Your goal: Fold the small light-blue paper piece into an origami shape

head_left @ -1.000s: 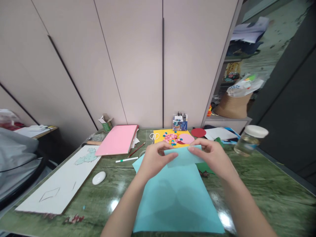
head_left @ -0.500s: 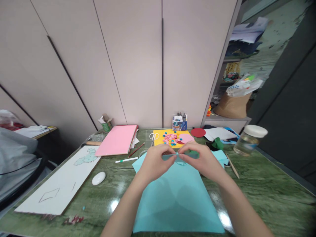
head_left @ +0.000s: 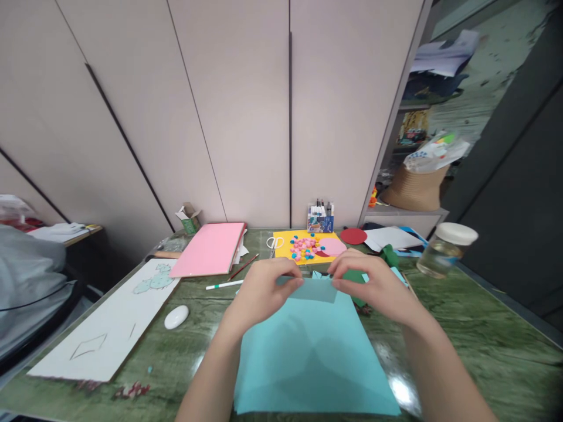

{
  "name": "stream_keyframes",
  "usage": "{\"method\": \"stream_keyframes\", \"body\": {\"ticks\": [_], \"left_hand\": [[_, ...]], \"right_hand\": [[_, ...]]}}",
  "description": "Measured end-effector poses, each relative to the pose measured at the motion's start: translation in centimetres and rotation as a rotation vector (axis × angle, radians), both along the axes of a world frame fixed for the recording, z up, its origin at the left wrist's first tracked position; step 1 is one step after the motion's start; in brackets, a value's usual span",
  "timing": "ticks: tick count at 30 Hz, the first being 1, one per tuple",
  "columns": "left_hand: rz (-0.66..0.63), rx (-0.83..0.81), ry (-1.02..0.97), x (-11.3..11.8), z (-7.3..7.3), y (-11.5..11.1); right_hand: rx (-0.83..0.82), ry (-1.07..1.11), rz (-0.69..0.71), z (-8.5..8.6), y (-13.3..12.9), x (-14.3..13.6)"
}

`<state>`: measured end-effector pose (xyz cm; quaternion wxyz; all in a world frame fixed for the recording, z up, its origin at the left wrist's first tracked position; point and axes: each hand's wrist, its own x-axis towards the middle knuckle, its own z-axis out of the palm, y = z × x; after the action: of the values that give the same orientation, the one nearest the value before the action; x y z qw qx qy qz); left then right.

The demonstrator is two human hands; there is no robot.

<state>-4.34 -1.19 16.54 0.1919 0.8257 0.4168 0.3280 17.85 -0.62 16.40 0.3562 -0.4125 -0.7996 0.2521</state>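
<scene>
Between my hands is a small rectangular piece of teal paper, its broad face showing. My left hand pinches it at the left end, thumb against fingers. At the other end my right hand has it between thumb and fingertips. Beneath them a large turquoise paper sheet lies flat on the table, shaded by the hands. Small turquoise scraps and a green paper piece show just beyond and beside my right hand.
Left of the sheet are a white oval object, a marker and a drawing on white paper. Behind stand a pink folder, scissors and a yellow sheet with colored balls. A lidded jar stands right.
My fingertips have moved farther apart along the teal paper piece. It earlier looked narrow and folded; now its flat face shows. The large sheet has hardly shifted.
</scene>
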Motion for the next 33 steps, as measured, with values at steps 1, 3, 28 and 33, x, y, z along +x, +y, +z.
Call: {"method": "stream_keyframes", "body": {"ticks": [1, 3, 28, 33], "left_hand": [[-0.003, -0.004, 0.006, 0.0, 0.0, 0.0], [-0.011, -0.008, 0.014, 0.1, 0.0, -0.1], [-0.038, -0.025, -0.103, 0.9, -0.9, 0.7], [-0.086, -0.042, -0.125, 1.3, -1.2, 0.6]], "right_hand": [[-0.008, -0.008, 0.004, 0.0, 0.0, 0.2], [-0.020, -0.020, 0.016, 0.0, 0.1, 0.4], [0.148, -0.060, -0.039, -1.1, 0.2, -1.4], [0.175, -0.113, -0.007, -1.3, 0.2, -1.4]]}}
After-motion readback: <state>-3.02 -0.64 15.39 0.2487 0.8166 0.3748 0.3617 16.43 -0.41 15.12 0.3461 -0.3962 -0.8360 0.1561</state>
